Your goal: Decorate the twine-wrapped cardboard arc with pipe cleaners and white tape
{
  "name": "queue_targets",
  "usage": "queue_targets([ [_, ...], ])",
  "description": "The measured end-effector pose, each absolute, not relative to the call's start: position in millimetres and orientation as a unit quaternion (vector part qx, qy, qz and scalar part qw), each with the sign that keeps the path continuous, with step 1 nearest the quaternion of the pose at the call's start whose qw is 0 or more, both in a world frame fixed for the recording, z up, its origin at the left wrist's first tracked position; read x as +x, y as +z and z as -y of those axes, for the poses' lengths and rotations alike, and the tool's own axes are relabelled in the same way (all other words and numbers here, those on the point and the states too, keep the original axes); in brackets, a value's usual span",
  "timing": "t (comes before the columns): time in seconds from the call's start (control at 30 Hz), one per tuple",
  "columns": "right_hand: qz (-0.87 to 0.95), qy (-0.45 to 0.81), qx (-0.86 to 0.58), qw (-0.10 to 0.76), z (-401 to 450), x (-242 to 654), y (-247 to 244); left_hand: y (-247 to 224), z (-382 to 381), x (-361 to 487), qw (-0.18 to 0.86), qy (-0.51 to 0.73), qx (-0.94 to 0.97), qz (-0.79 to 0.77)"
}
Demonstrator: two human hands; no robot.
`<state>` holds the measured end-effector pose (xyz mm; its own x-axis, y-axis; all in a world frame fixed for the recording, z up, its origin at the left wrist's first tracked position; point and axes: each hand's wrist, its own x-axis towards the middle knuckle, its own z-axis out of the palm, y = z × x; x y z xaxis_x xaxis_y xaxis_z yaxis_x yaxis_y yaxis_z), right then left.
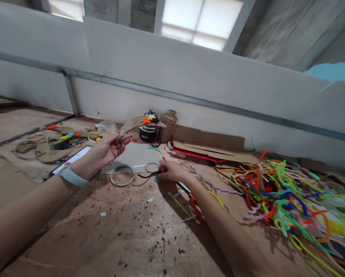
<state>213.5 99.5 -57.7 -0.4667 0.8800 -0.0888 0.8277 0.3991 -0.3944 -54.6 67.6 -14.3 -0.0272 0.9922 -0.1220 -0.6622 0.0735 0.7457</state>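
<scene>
My left hand is raised over the table, its fingers pinching one end of a curved twine-wrapped band. Near the band's far end sit an orange pipe-cleaner flower, a pale yellow one and a dark brown one. Down at the tabletop, my right hand has its fingers drawn together. By its fingertips are a brown pipe cleaner and a small teal pipe-cleaner piece; the fingers partly hide what they grip. A roll of tape lies between the hands.
Loose coloured pipe cleaners are heaped at the right. Red-handled scissors lie under my right forearm. A black jar and a twine spool stand at the back beside cardboard. A phone lies at left.
</scene>
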Motion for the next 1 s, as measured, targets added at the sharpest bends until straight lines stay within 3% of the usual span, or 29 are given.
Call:
queue_targets([
  [0.3, 0.844, 0.231, -0.484, 0.021, -99, 214, -57, -33, -66, -38, 0.656, 0.650, 0.282, -0.261],
  [0.57, 0.824, 0.309, -0.470, 0.064, -100, 218, -46, -40, -59, -24, 0.668, 0.624, 0.326, -0.243],
  [0.63, 0.803, 0.367, -0.453, 0.123, -93, 214, -36, -42, -55, -17, 0.673, 0.618, 0.320, -0.253],
  [0.77, 0.651, 0.543, -0.398, 0.350, -68, 190, -26, -56, -46, 3, 0.662, 0.626, 0.332, -0.246],
  [1.0, 0.565, 0.566, -0.394, 0.454, -43, 158, -36, -75, -27, 25, 0.640, 0.633, 0.378, -0.217],
])
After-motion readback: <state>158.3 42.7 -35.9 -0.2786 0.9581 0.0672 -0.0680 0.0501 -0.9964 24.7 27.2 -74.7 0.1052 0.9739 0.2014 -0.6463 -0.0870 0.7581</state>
